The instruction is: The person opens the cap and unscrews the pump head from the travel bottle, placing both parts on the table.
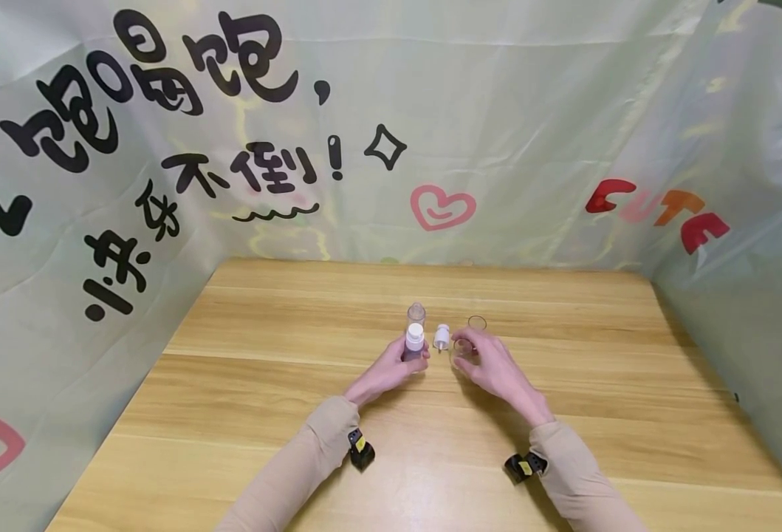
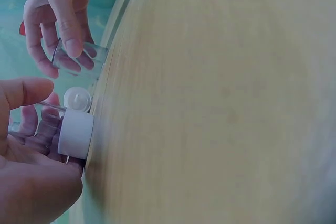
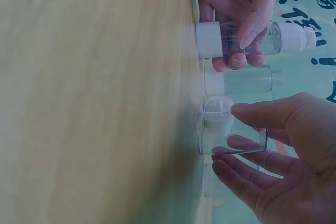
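My left hand (image 1: 389, 369) grips a clear spray bottle (image 3: 251, 39) with a white base and a white top, its fingers and thumb wrapped round the transparent body. The bottle stands upright, its base (image 2: 76, 134) close to the tabletop. To the right, my right hand (image 1: 493, 367) curls thumb and fingers round a clear, cup-shaped cap (image 2: 95, 59). Between the two hands is a small white pump head (image 1: 441, 338) with a short stem. Just behind the held bottle stands a second clear bottle (image 3: 245, 80), white at its base and bare at the neck.
Beyond my right hand sits another clear cap (image 1: 477, 322), seen mostly as a round rim. The wooden table (image 1: 311, 318) is bordered at the back and sides by a printed pale cloth (image 1: 510, 148). A black wrist camera (image 1: 362, 449) sits on the left sleeve.
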A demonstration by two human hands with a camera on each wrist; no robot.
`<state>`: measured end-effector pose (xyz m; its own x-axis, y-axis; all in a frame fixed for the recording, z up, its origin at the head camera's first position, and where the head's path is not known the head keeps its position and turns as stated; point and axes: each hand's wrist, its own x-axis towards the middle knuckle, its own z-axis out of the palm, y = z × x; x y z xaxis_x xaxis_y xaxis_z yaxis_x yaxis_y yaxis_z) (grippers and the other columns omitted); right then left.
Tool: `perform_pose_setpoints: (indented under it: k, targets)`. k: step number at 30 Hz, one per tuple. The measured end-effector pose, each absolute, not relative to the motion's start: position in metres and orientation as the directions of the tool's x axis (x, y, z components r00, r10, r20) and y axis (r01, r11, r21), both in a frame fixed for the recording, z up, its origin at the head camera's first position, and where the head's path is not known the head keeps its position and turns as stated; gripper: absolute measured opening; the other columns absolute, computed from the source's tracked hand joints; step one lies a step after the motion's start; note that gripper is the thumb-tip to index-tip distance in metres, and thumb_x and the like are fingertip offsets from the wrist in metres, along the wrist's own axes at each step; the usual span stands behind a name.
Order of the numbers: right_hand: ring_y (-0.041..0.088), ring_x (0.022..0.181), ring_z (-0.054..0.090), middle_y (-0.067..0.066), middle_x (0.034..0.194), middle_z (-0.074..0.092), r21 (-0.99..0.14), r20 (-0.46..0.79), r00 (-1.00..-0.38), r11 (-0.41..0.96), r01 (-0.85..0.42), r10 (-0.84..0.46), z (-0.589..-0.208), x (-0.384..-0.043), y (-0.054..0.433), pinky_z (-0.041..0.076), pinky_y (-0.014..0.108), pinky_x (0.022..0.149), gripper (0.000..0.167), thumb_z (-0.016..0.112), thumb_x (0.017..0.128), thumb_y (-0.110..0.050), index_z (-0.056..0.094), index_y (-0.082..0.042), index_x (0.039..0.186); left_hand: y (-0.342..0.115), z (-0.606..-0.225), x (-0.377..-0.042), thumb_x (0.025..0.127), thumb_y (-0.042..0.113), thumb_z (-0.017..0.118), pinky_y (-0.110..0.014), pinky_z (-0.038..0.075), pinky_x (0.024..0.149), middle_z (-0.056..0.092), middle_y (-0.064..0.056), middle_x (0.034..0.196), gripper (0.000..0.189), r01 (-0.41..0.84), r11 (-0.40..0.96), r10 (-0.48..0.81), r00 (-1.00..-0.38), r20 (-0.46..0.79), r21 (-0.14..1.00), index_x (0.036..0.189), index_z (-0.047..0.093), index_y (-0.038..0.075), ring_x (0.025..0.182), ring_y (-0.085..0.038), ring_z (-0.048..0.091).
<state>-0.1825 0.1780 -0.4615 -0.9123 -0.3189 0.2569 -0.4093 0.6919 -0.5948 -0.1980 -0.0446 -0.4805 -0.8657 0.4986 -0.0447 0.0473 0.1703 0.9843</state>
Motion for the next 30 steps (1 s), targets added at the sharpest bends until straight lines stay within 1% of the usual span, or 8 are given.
perform_pose_setpoints:
  k: [8, 13, 16, 19, 22, 25, 28, 30]
  targets:
    - [0.035, 0.104, 0.068, 0.016, 0.111, 0.069, -0.636, 0.21, -0.922, 0.67, -0.382, -0.325, -0.464, -0.178, 0.18, 0.056, 0.051, 0.093, 0.044, 0.075, 0.082, 0.0, 0.062, -0.001, 0.125, -0.04, -0.482, -0.196, 0.092, -0.001, 0.058, -0.036, 0.048, 0.104, 0.059, -0.02, 0.118, 0.034, 0.088, 0.142, 0.481, -0.877, 0.009, 0.986, 0.124, 0.051, -0.006, 0.111, -0.024, 0.059]
    - [0.034, 0.102, 0.068, 0.016, 0.109, 0.07, -0.633, 0.219, -0.92, 0.67, -0.388, -0.326, -0.466, -0.176, 0.181, 0.056, 0.051, 0.092, 0.043, 0.075, 0.083, 0.001, 0.063, -0.001, 0.124, -0.039, -0.485, -0.195, 0.091, -0.001, 0.058, -0.033, 0.048, 0.103, 0.059, -0.014, 0.115, 0.034, 0.093, 0.127, 0.462, -0.887, 0.024, 0.988, 0.124, 0.051, -0.006, 0.111, -0.025, 0.058]
    - [0.034, 0.102, 0.068, 0.017, 0.109, 0.07, -0.63, 0.207, -0.921, 0.676, -0.383, -0.328, -0.469, -0.175, 0.182, 0.056, 0.051, 0.092, 0.045, 0.075, 0.083, 0.0, 0.062, -0.001, 0.126, -0.039, -0.488, -0.193, 0.091, -0.001, 0.058, -0.034, 0.049, 0.103, 0.059, -0.016, 0.115, 0.035, 0.079, 0.129, 0.46, -0.888, 0.011, 0.988, 0.125, 0.051, -0.006, 0.111, -0.025, 0.059]
    - [0.036, 0.103, 0.069, 0.02, 0.112, 0.07, -0.63, 0.207, -0.919, 0.673, -0.387, -0.334, -0.469, -0.173, 0.183, 0.057, 0.052, 0.091, 0.051, 0.075, 0.083, -0.001, 0.058, 0.0, 0.131, -0.039, -0.489, -0.193, 0.091, -0.001, 0.058, -0.035, 0.049, 0.103, 0.059, -0.021, 0.117, 0.035, 0.062, 0.126, 0.464, -0.886, -0.004, 0.99, 0.124, 0.05, -0.007, 0.111, -0.027, 0.059]
    - [0.038, 0.108, 0.067, 0.022, 0.122, 0.068, -0.62, 0.242, -0.912, 0.67, -0.408, -0.332, -0.467, -0.172, 0.183, 0.055, 0.055, 0.095, 0.055, 0.077, 0.083, -0.005, 0.056, -0.001, 0.134, -0.039, -0.489, -0.193, 0.09, -0.001, 0.058, -0.037, 0.049, 0.103, 0.059, -0.023, 0.118, 0.035, 0.059, 0.127, 0.458, -0.889, -0.005, 0.99, 0.123, 0.051, -0.007, 0.112, -0.03, 0.059]
    - [0.039, 0.116, 0.064, 0.02, 0.129, 0.066, -0.602, 0.304, -0.894, 0.661, -0.448, -0.329, -0.461, -0.171, 0.178, 0.051, 0.057, 0.101, 0.051, 0.078, 0.085, -0.012, 0.06, -0.001, 0.132, -0.038, -0.487, -0.194, 0.089, -0.001, 0.059, -0.036, 0.049, 0.103, 0.06, -0.022, 0.117, 0.035, 0.059, 0.135, 0.445, -0.895, -0.008, 0.989, 0.122, 0.053, -0.006, 0.111, -0.027, 0.06]
    - [0.035, 0.116, 0.065, 0.016, 0.124, 0.069, -0.576, 0.392, -0.857, 0.637, -0.512, -0.335, -0.452, -0.168, 0.169, 0.051, 0.054, 0.101, 0.043, 0.077, 0.087, -0.018, 0.065, -0.002, 0.125, -0.037, -0.486, -0.195, 0.088, 0.001, 0.064, -0.032, 0.051, 0.097, 0.063, -0.015, 0.109, 0.031, 0.053, 0.142, 0.428, -0.904, -0.013, 0.988, 0.118, 0.056, -0.004, 0.101, -0.018, 0.061]
    - [0.033, 0.107, 0.066, 0.015, 0.116, 0.071, -0.571, 0.446, -0.825, 0.599, -0.561, -0.347, -0.447, -0.166, 0.161, 0.054, 0.051, 0.093, 0.037, 0.076, 0.088, -0.019, 0.068, -0.003, 0.12, -0.037, -0.484, -0.196, 0.088, 0.004, 0.068, -0.029, 0.051, 0.09, 0.065, -0.008, 0.099, 0.025, 0.053, 0.141, 0.41, -0.912, -0.01, 0.989, 0.11, 0.06, -0.003, 0.091, -0.013, 0.06]
